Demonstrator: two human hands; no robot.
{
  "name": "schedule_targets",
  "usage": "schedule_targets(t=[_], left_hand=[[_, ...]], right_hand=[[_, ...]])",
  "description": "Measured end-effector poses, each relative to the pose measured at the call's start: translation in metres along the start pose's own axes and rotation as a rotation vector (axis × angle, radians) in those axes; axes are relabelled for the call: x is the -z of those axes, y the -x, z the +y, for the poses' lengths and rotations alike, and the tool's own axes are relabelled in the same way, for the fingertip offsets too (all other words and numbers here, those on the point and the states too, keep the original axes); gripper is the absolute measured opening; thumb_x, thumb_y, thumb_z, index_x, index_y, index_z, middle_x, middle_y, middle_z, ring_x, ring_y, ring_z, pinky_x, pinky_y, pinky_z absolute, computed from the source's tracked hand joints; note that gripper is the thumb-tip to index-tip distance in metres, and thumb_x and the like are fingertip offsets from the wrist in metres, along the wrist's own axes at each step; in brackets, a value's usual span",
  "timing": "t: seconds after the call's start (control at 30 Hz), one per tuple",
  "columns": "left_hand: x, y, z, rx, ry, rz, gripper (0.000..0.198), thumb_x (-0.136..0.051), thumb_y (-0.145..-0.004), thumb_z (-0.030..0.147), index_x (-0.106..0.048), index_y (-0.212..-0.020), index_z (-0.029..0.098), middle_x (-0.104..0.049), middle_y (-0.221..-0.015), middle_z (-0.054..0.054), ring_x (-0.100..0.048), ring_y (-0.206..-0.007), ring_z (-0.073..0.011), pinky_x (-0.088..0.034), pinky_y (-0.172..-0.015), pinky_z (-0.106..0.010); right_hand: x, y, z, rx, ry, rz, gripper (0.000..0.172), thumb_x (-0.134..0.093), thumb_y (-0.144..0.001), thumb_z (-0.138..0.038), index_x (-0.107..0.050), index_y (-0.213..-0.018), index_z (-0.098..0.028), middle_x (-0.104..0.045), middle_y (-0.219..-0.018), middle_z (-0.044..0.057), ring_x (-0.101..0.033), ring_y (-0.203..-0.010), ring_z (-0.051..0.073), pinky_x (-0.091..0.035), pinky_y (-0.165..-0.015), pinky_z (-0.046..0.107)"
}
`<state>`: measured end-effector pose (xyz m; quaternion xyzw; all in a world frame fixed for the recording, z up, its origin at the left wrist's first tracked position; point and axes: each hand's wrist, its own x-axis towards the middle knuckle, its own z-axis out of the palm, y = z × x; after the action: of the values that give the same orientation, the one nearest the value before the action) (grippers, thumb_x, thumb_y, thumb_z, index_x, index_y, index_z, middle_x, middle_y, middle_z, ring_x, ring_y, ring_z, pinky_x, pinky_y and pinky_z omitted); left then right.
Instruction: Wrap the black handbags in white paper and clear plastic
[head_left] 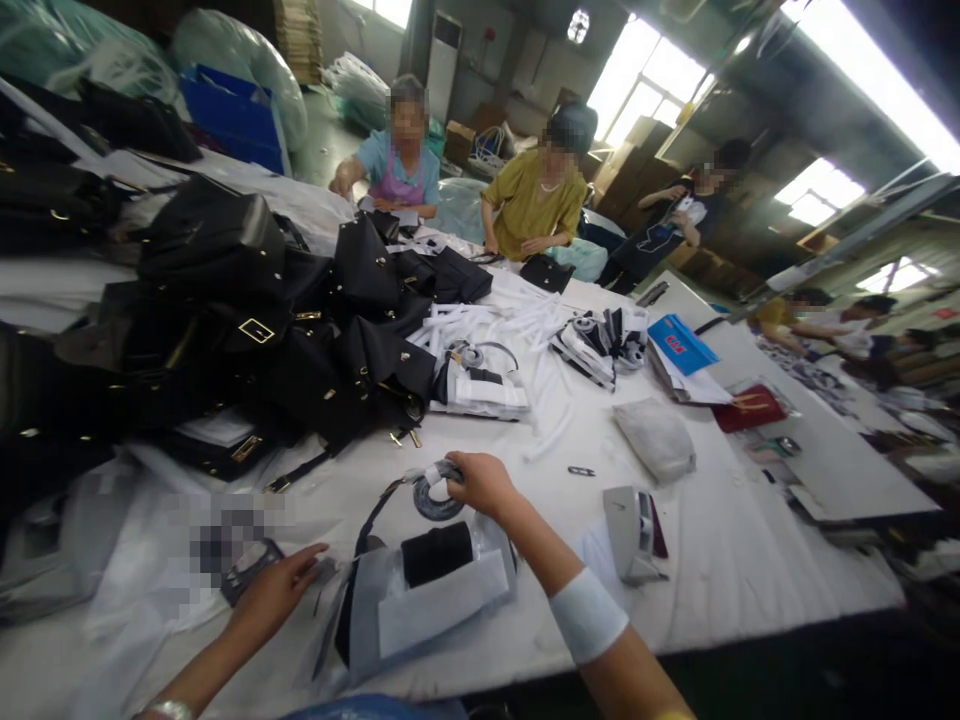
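Note:
On the white table in front of me sits a bag (435,600), covered with pale wrapping and carrying a dark rolled piece (437,553) on top. Its dark arched handle (386,497) rises to my right hand (480,482), whose fingers are closed around the upper end. A coiled dark strap (437,500) with a white wrap hangs just under those fingers. To the left of the bag, my left hand (281,578) has its fingers stretched out beside clear plastic wrapping (161,560). I see nothing clearly held in it.
Black bags (247,330) with gold buckles are heaped at left. Beyond lie another wrapped bag (484,385), white strips (551,400), small snips (581,471) and a grey pouch (656,440). A white box-like item (634,535) stands right. Co-workers (536,195) work across the table.

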<state>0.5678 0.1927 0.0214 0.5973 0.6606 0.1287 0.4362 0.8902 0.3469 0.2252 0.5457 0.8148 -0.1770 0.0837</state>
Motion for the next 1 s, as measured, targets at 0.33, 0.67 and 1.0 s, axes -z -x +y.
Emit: schedule_targets(t=[0.33, 0.67, 1.0], left_hand=[[0.007, -0.005, 0.039, -0.265, 0.094, -0.029, 0.041, -0.054, -0.085, 0.052, -0.072, -0.114, 0.029, -0.074, -0.117, -0.001, -0.069, -0.108, -0.0263, -0.053, -0.094, -0.032], [0.045, -0.067, 0.080, -0.289, 0.053, 0.290, 0.051, -0.049, -0.082, 0.051, -0.066, -0.124, 0.028, -0.066, -0.131, -0.004, -0.066, -0.114, -0.0291, -0.050, -0.102, -0.039], [0.075, -0.203, 0.206, -0.418, 0.111, 0.237, 0.056, -0.046, -0.086, 0.056, -0.063, -0.126, 0.020, -0.070, -0.126, -0.004, -0.064, -0.118, -0.0240, -0.050, -0.102, -0.030]], right_hand=[[0.058, 0.112, -0.018, -0.050, 0.009, 0.116, 0.035, -0.060, -0.086, -0.021, -0.062, -0.120, -0.028, -0.071, -0.106, 0.001, -0.067, -0.089, 0.019, -0.041, -0.071, 0.025], [0.099, 0.142, -0.009, 0.005, 0.153, 0.411, 0.036, -0.058, -0.084, -0.008, -0.062, -0.117, -0.022, -0.073, -0.102, 0.005, -0.069, -0.089, 0.020, -0.051, -0.078, 0.028], [0.071, 0.114, 0.062, 0.041, 0.142, 0.535, 0.048, -0.063, -0.076, -0.011, -0.057, -0.121, -0.027, -0.076, -0.100, 0.004, -0.073, -0.082, 0.023, -0.060, -0.073, 0.030]])
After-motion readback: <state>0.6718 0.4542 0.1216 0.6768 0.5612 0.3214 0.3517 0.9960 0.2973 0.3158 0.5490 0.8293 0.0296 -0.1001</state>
